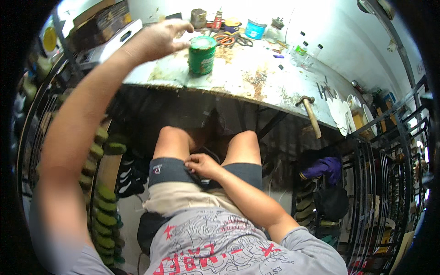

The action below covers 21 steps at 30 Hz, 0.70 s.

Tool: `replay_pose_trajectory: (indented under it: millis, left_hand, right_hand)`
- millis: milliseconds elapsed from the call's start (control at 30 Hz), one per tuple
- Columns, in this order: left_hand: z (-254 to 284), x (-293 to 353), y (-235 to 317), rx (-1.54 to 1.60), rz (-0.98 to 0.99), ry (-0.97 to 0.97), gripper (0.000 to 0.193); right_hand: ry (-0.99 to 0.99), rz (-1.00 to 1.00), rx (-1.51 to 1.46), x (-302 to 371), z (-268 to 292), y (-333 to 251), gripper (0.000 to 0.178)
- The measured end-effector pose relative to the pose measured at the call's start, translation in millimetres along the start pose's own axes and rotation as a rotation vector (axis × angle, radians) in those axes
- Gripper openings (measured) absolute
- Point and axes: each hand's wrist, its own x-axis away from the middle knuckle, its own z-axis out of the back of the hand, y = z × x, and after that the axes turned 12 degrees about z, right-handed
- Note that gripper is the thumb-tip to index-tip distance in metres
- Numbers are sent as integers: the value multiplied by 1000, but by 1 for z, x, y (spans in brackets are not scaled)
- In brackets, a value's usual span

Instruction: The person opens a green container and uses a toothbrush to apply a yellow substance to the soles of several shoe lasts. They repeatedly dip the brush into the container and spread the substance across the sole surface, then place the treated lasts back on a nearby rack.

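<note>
The right hand lies nearest, loosely curled on the lap against a small dark object I cannot make out; whether it grips it is unclear. Up at eleven o'clock the left hand hangs open and empty, fingers spread, just beside the green cylindrical metal tin standing upright on the stained grey table (a wooden-handled hammer overhangs its edge at three o'clock). The step looks like reaching for the tin; next the fingers need to close round its wall.

Green tin, upright on worktable

Green can, perhaps blue tub, orange-handled scissors, purple cloth
</note>
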Motion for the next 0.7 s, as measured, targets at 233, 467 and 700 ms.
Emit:
replay_pose_trajectory:
  millis: [233,467,700]
  left_hand:
    - [-149,-90,-30,169,133,14,76]
    - [-166,-115,-47,300,136,-173,78]
    - [-155,-104,-42,115,-50,-194,87]
  right_hand:
    - [-18,-56,-91,14,1,-18,25]
    - [203,305,5,-16,86,-105,30]
    - [531,544,479,-138,214,-151,80]
